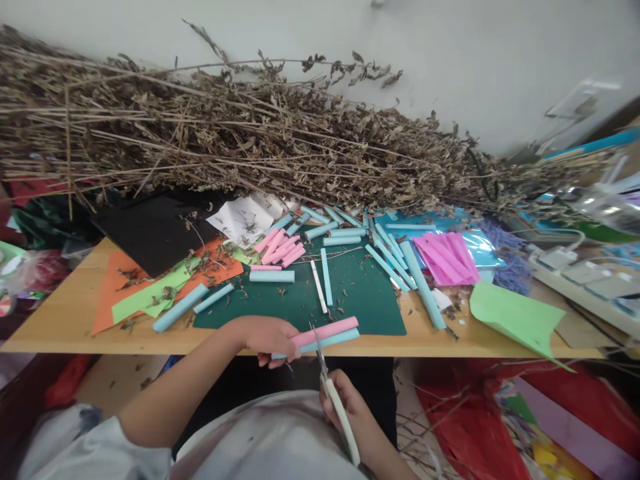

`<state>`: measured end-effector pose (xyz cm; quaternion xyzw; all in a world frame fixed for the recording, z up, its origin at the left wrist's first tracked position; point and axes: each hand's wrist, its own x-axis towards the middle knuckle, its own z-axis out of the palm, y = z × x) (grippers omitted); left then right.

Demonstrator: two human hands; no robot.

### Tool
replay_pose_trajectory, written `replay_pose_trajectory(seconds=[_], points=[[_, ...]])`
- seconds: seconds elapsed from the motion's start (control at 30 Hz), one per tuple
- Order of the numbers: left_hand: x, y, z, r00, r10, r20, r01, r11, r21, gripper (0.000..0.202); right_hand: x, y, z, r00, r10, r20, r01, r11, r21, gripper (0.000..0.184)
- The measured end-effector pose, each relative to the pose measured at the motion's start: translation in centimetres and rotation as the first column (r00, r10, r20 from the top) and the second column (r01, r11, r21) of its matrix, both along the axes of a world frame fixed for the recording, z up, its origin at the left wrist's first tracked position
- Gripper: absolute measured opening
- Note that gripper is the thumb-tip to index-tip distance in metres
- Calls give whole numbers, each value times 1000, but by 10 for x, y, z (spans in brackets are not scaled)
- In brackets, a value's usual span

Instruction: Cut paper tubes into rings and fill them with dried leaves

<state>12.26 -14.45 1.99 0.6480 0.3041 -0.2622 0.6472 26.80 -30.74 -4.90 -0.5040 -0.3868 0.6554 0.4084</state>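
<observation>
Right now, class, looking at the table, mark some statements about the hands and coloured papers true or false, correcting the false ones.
1. The left hand holds a pink paper tube and a light-blue paper tube. True.
2. The right hand holds a wooden ruler. False: it holds white-handled metal scissors.
3. The orange paper sheet lies at the right end of the wooden table. False: it lies toward the left.
4. A curled light-green paper sheet overhangs the table's front edge. True.

Head-worn view, forward and down at table (65,313)
</observation>
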Motion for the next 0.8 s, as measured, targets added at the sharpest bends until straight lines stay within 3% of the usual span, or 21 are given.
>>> replay_pose_trajectory(seconds=[0.33,0.43,0.63,0.8], points=[[-3,2,-7,994,56,90,-60,998,33,20,-1,1,-13,998,-55,-20,56,998,24,43],[-3,1,-12,969,153,193,-169,983,68,25,-1,3,-14,995,-93,-20,93,995,23,42],[9,-11,-30,803,486,345,-528,849,32,29,-2,8,-17,967,-246,-71,246,969,-2,44],[29,-17,-40,653,664,365,-708,706,-19,29,1,17,-21,944,-315,-99,317,948,2,45]])
